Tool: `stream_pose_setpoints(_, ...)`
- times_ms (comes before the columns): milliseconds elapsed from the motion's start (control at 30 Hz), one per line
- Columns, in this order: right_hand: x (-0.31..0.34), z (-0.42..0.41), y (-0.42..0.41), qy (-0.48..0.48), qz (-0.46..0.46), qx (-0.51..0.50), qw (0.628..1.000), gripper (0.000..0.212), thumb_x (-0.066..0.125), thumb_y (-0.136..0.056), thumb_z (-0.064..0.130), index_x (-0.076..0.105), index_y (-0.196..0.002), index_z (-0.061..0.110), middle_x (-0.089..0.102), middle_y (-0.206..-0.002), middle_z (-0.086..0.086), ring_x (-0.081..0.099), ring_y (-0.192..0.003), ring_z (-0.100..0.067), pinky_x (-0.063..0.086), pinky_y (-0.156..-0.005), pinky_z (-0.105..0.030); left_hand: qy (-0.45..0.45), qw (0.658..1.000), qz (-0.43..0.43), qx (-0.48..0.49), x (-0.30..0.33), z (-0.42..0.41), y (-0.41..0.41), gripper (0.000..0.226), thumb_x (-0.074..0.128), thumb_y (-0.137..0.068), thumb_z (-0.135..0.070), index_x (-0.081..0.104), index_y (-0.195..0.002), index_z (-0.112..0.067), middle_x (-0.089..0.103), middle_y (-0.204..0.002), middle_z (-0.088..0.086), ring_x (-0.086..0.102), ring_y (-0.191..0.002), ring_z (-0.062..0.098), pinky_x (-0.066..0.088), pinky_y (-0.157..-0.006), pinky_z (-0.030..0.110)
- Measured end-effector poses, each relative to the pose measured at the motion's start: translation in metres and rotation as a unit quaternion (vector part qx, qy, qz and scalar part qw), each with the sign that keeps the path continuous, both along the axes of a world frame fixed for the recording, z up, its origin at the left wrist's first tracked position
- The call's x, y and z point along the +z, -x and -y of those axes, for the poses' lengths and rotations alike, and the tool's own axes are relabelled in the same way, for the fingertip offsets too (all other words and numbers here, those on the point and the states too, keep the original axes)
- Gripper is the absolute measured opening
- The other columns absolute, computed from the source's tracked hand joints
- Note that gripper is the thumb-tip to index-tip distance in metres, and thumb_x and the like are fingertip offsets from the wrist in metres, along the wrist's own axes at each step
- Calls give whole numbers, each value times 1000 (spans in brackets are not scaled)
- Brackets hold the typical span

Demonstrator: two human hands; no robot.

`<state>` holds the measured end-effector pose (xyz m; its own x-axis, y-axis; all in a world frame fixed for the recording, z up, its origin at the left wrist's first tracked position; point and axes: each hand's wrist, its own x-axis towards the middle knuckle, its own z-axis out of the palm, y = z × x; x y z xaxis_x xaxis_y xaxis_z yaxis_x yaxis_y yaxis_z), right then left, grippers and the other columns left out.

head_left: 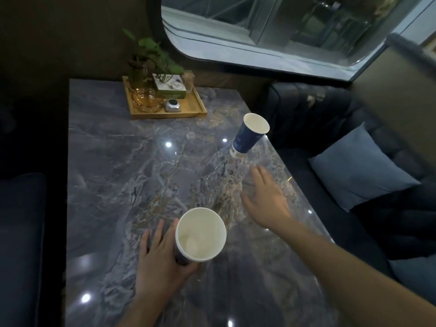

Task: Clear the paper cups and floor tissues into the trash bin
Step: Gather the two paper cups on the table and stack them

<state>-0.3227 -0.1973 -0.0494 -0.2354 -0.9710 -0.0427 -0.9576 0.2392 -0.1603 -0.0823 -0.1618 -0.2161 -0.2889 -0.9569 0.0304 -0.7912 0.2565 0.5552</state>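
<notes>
Two paper cups are over the grey marble table [122, 175]. The near cup [200, 234], white inside with a dark blue wall, is empty, and my left hand [160, 258] wraps its left side. The far cup [250, 135], blue with a white rim, stands near the table's right edge. My right hand [266, 199] hovers flat, fingers spread, a short way in front of the far cup and apart from it. No trash bin and no floor tissues are in view.
A wooden tray [193, 112] at the back of the table holds a glass vase with a green plant [151, 57], a small box and a silver gadget. A dark sofa with a blue cushion [361, 166] lies to the right. A dark seat [21, 244] is on the left.
</notes>
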Motion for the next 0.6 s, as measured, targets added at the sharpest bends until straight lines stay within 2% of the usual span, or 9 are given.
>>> stream_pose_setpoints(167,18,38,18,23,-25,-14,999,71,50,-92,32,14,-152,16,12,-162,-9,16,-148,-28,27,-117,-49,17,1000,-18,-10,18,-11,3,103,58,-53,-81,47,-140,-26,52,-143,-8,31,-144,16,8,-120,42)
stream_pose_setpoints(233,-37,74,9,-42,-1,1,999,71,49,-94,32,13,-152,13,10,-162,-10,12,-149,-27,24,-119,-47,-24,999,31,-4,-21,-12,-16,102,56,-54,-82,50,-137,-24,55,-142,-5,31,-143,17,13,-118,45)
stream_pose_setpoints(433,-15,122,34,-32,-76,-4,997,72,44,-96,28,6,-152,5,7,-163,-14,5,-150,-32,16,-122,-46,-8,999,34,-14,-4,-2,-12,101,49,-59,-88,49,-140,-26,51,-147,-8,25,-148,15,13,-120,47)
stream_pose_setpoints(533,-9,134,41,5,-98,7,995,70,49,-93,23,15,-150,1,23,-156,-20,20,-144,-37,26,-117,-48,-8,1000,25,-10,0,1,-7,100,49,-59,-88,51,-138,-26,50,-148,-8,24,-149,16,15,-119,49)
stream_pose_setpoints(600,-9,137,43,28,-83,4,996,65,52,-89,18,24,-146,3,40,-142,-23,39,-130,-40,39,-103,-49,-10,999,31,-4,3,1,-5,99,47,-60,-89,51,-137,-27,50,-148,-9,23,-149,14,14,-120,48)
